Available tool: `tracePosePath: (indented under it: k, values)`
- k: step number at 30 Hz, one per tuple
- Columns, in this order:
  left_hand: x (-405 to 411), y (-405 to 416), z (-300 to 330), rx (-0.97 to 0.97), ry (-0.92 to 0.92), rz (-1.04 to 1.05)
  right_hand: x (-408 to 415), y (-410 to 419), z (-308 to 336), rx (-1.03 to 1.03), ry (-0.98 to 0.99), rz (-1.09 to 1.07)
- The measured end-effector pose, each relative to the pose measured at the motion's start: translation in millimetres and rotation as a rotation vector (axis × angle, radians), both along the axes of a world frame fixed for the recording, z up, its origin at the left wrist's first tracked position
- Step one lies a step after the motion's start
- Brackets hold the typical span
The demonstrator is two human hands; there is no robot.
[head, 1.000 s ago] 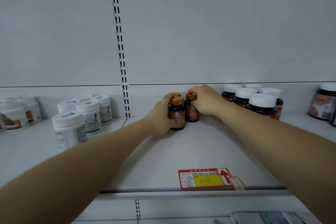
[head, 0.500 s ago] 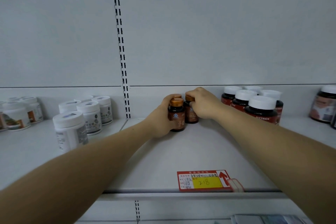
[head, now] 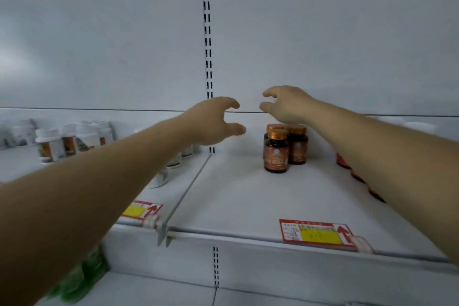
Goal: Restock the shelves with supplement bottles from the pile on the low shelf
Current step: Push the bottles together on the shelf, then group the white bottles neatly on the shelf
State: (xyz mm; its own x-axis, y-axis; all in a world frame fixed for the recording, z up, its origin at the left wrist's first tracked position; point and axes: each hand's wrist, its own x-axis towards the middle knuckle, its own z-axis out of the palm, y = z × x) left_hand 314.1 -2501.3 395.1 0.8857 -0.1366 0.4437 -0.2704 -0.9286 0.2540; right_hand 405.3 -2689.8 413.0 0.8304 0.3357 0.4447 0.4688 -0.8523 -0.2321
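Observation:
Three brown supplement bottles with copper caps (head: 276, 153) stand upright in a tight cluster on the white shelf (head: 231, 196), toward its back. My left hand (head: 213, 122) hovers to the left of them and a little above, fingers loosely spread, holding nothing. My right hand (head: 285, 104) hangs just above the bottles' caps, fingers loosely curved and empty. Neither hand touches a bottle.
White-capped jars (head: 52, 144) stand on the neighbouring shelf section at the left, partly behind my left arm. Dark red-labelled bottles (head: 344, 161) peek out under my right forearm. Red and yellow price tags (head: 318, 233) sit on the shelf's front rail. Something green (head: 82, 278) lies below left.
Both hands have let go of the brown bottles and lifted up and away from them. The camera view has shifted left and downward.

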Motion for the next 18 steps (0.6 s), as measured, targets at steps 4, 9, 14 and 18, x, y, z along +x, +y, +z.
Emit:
tracePosePath:
  k: [4,9,14,18]
  values:
    - [-22.5,68.1,4.3,-0.032,0.040,0.111,-18.1,50.4,-3.8,-0.047,0.039,0.099]
    - [-25.2,154.0,-18.8,-0.273,0.082,0.153,-32.0,114.4,-19.7,-0.062,0.053,0.143]
    - [-8.0,201.4,-47.0,-0.460,0.156,0.102,-39.0,166.2,-39.1,0.063,0.132,0.121]
    - [-8.6,203.2,-60.0,-0.524,0.063,0.008,-48.7,187.4,-54.4,0.081,0.135,0.084]
